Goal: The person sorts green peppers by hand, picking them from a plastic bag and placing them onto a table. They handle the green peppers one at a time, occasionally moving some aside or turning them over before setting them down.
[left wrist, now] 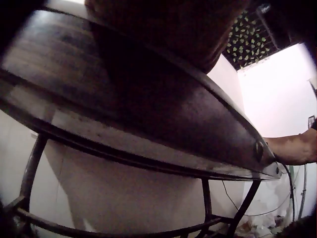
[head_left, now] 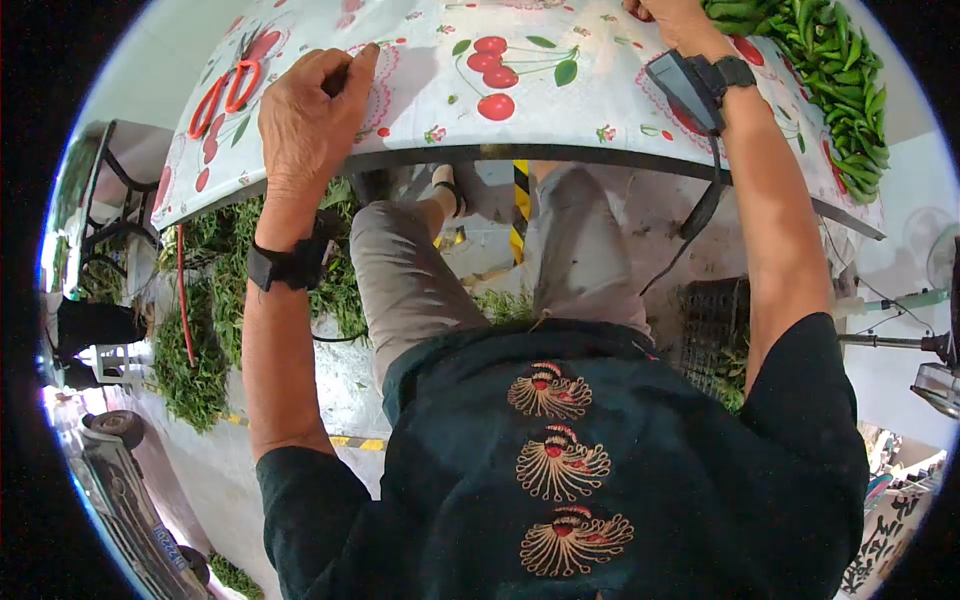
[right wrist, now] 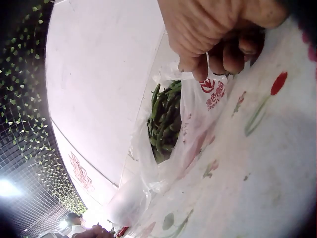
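My left hand (head_left: 312, 120) is over the near left part of the cherry-print tablecloth (head_left: 410, 110), with its fingers loosely bent and nothing visible in them. Red-handled scissors (head_left: 256, 76) lie to its left. At the top edge of the head view, my right hand (head_left: 668, 14) is partly cut off. The right wrist view shows that hand's fingers bent downward, with no object seen in them. Just beyond those fingers is a white plastic bag (right wrist: 190, 111) with red print, holding green peppers (right wrist: 166, 119). A heap of green peppers (head_left: 840, 85) lies at the table's right side.
The table's dark front edge (head_left: 480, 153) runs above my knees. Leafy green plants (head_left: 205, 330) lie on the floor at left. A black crate (head_left: 715, 320) stands below the table at right, and a dark cable (head_left: 690, 235) hangs from my right wrist.
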